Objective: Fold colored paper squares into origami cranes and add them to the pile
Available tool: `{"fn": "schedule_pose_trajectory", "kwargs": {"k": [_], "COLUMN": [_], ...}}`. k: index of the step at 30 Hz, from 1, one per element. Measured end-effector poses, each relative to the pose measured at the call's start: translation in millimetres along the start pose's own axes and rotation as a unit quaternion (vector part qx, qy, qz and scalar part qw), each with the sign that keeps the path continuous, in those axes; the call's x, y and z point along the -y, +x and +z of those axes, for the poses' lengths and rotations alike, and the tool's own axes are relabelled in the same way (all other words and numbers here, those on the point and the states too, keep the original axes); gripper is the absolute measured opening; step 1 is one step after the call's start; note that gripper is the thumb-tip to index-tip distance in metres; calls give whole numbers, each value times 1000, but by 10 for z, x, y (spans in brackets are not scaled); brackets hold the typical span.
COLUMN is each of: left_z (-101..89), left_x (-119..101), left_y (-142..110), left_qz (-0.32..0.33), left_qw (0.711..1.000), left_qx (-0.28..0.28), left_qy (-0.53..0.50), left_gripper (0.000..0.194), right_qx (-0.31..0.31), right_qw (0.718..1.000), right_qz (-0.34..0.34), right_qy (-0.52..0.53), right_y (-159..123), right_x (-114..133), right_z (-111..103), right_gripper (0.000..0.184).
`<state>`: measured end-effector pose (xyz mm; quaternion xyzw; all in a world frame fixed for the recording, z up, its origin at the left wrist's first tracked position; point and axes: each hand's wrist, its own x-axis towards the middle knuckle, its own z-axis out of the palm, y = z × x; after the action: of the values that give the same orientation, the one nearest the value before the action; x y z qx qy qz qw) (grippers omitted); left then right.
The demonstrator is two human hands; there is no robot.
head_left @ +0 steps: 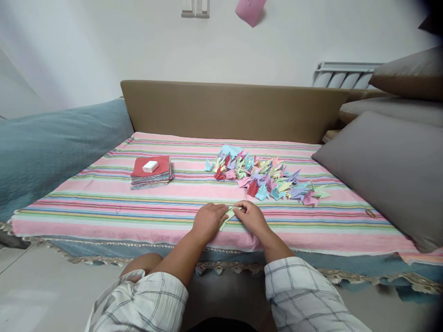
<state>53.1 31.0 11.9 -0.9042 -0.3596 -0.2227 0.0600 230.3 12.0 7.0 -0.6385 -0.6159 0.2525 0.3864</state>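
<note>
A narrow folded strip of pale green origami paper (227, 218) lies slanted on the striped cloth near the front edge. My left hand (209, 220) presses on its left side, fingers close together and partly covering it. At the upper right end, my right hand (252, 216) pinches the paper between thumb and fingers. Just beyond my hands spreads a loose heap of folded paper cranes (258, 177) in red, pink, blue, purple, yellow and green. To the left is a stack of square paper sheets (152, 180), red on top, with a small white box (150, 166) resting on it.
The pink striped cloth (86, 196) covers a low couch seat with a brown backrest (224, 110). A blue padded armrest (62, 147) bounds the left, and grey cushions (387, 170) the right. A small brownish object (370, 213) lies by the cushions.
</note>
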Motion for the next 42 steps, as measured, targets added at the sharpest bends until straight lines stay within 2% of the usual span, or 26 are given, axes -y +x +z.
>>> {"fn": "schedule_pose_trajectory", "kwargs": {"k": [12, 19, 23, 28, 36, 42], "left_z": [-60, -64, -74, -60, -66, -44], "left_x": [-50, -60, -65, -56, -63, -58], "left_y": [11, 15, 14, 17, 18, 15], "left_qz": [18, 18, 17, 20, 26, 24], "left_qw": [999, 999, 999, 999, 999, 999], "left_qx": [12, 21, 30, 31, 27, 19], "left_qy": [27, 26, 24, 23, 11, 9], "left_gripper": [28, 27, 27, 25, 21, 22], "right_qx": [23, 29, 52, 67, 64, 91], "right_qw": [998, 996, 998, 997, 998, 995], "right_qz": [-23, 7, 9, 31, -14, -48], "right_qy": [-48, -81, -43, -13, -25, 2], "right_y": [69, 116, 132, 124, 59, 21], "right_x": [63, 83, 45, 2, -11, -24], "right_z": [-80, -34, -58, -118, -164, -152], "right_gripper": [14, 14, 10, 14, 30, 26]}}
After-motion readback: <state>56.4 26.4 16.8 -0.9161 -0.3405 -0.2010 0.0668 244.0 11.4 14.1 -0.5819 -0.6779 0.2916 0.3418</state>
